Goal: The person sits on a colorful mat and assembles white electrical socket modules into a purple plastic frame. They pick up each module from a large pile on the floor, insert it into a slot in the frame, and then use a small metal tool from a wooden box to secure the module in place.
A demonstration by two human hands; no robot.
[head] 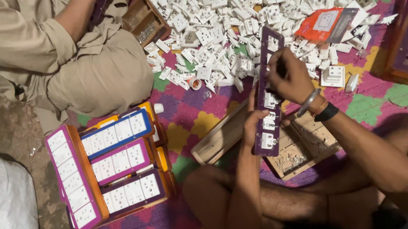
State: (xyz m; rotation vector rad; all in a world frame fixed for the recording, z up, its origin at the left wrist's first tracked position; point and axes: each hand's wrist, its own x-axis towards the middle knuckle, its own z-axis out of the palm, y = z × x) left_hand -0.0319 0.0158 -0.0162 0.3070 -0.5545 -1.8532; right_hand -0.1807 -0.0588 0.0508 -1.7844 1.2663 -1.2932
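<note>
Right hand point(287, 78) is seen clenched w/ fingers curled over the upper-middle of a long purple switch plate point(270, 100), pressing at one of its cut-outs; whether a small tool or part is pinched inside can't be told. Left hand point(254, 122) is wrapped round the plate's lower edge from the left, thumb side up, so the plate is held tilted, upright-ish, over the lap between the knees. A few white socket modules point(268, 121) are already seated in the lower slots; upper slots are left open. Plate is judged light & fairly stiff, but thin between the cut-outs, so some flex is likely there — best gripped along the long edges, not across the openings. Smooth plastic, a bit slippery; snapped-in modules could pop out if it's twisted. Just below the hands a shallow wooden tray point(302, 146) of small metal bits is set on the patterned mat point(379, 94). Beyond, a big heap of loose white sockets point(251, 0) is spread out. To the left, finished boards point(113, 169) are stacked, w/ another person's knee point(97, 77) near.
</note>
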